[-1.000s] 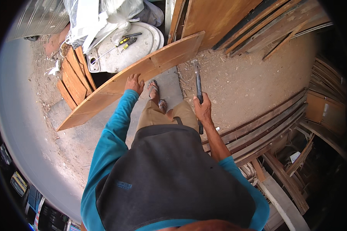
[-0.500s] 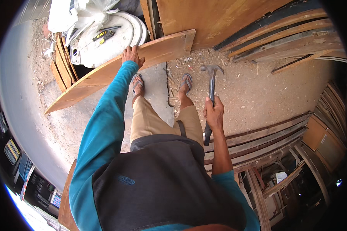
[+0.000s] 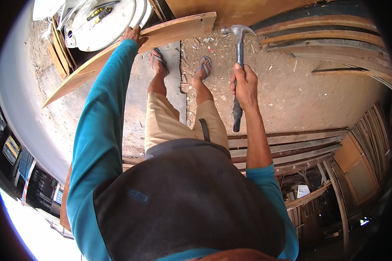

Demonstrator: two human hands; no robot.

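A claw hammer (image 3: 239,50) with a metal head and a dark grip is held upright in the picture by my right hand (image 3: 246,87), fingers wrapped round its handle. Its head is close to the right end of a long wooden board (image 3: 91,69), apart from it as far as I can tell. The board stands on edge in front of my feet. Over its top edge my left hand (image 3: 133,35) is hooked, thumb on the near side, gripping it.
Behind the board is a white round-topped container (image 3: 113,28) carrying yellow-and-black hand tools (image 3: 101,13). A large wooden panel (image 3: 235,11) stands ahead. Stacked planks (image 3: 326,35) lie at the far right, more timber (image 3: 287,148) at my right side. Wood chips litter the ground (image 3: 287,100).
My right hand has lifted the hammer forward and up, nearer the panel. My left hand keeps its hold on the board. The whole view has shifted, with the board now higher in the picture.
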